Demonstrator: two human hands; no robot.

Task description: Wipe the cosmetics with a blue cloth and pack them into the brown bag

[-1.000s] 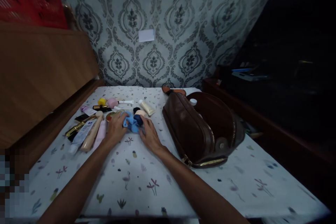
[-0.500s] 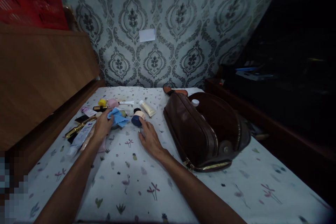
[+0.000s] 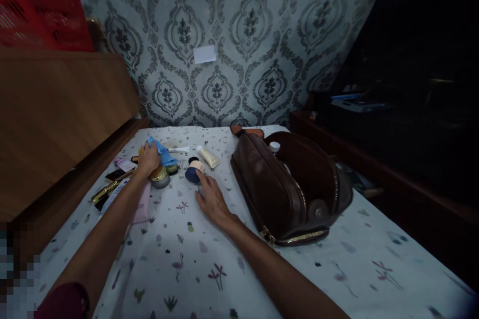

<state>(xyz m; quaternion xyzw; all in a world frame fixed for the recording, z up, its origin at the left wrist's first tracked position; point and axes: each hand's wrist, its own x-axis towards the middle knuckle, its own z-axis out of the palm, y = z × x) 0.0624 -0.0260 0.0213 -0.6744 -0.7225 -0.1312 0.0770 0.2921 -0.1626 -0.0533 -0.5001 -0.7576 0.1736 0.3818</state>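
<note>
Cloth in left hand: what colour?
Light blue. The cloth shows best in the head view, at the left hand.

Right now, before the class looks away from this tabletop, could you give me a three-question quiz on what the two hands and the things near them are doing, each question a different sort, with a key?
1. Multiple choice. What is the left hand holding?
A) a pale tube
B) a blue cloth
C) a red basket

2. True or false. The brown bag stands open.

3. Fill the gap. The nearest thing to the fingers of the right hand is a small round container whose near face is dark ____.

Key: 1. B; 2. True; 3. blue
</note>
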